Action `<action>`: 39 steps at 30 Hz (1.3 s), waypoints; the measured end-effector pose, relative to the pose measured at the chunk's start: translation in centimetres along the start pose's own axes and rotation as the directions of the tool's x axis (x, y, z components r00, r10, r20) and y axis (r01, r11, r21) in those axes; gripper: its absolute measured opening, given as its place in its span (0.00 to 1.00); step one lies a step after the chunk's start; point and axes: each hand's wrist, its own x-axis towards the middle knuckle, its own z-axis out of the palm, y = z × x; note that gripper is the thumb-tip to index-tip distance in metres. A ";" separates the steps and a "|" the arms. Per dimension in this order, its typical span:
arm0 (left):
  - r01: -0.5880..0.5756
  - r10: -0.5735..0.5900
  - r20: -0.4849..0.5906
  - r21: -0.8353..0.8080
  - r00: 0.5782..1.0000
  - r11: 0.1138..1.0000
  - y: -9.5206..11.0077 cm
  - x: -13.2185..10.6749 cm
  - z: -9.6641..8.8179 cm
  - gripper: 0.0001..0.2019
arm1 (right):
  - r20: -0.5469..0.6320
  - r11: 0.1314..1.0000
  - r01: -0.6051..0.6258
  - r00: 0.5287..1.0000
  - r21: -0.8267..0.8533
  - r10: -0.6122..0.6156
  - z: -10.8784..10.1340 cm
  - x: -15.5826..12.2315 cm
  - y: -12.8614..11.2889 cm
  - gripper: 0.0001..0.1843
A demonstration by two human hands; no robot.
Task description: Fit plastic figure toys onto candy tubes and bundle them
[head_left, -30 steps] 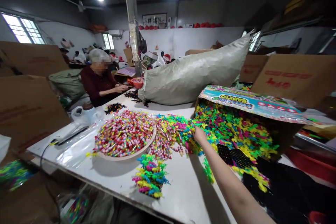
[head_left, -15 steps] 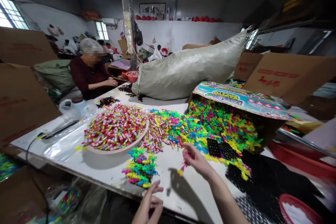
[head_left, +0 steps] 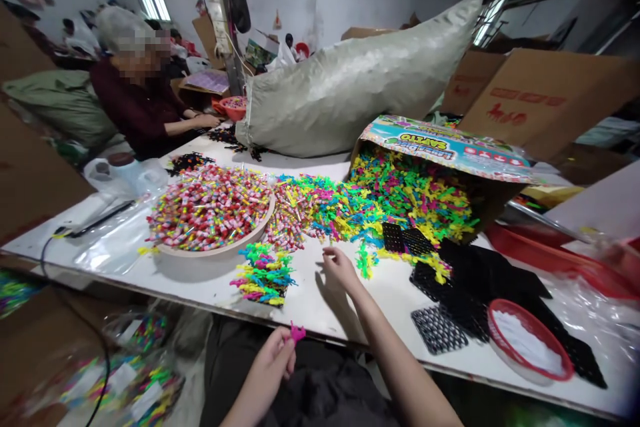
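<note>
With your left hand (head_left: 277,358) pinching the small pink plastic figure (head_left: 298,332) just off the near edge of the white table (head_left: 310,310), bring your open, empty right hand (head_left: 340,268) to the nearest green plastic piece (head_left: 365,260) beside the multicoloured plastic pile (head_left: 400,195), taking only one.

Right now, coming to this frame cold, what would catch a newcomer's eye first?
A heap of neon plastic pieces spills from the tipped cardboard box over the middle of the white table. Left of it sits a round shallow tray piled with small reddish rolls; behind lies a bulging grey woven sack. Nearest, the left hand pinches a small pink plastic piece.
</note>
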 end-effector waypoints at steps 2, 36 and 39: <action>-0.071 0.071 -0.068 0.007 0.995 0.997 0.4 -0.4 -0.4 0.25 | -0.085 0.996 -0.006 0.996 -0.090 -0.002 1.0 2.8 0.1 0.16; -0.639 0.495 -0.475 -0.206 0.728 0.741 8.2 -1.7 -2.6 0.07 | 0.400 0.594 -0.314 0.917 0.741 -0.014 -0.6 -9.5 -9.1 0.13; -0.657 0.520 -0.475 -0.180 0.710 0.732 8.0 -1.6 -2.5 0.10 | 0.438 0.554 -0.351 0.898 0.755 -0.027 -0.1 -9.7 -9.3 0.13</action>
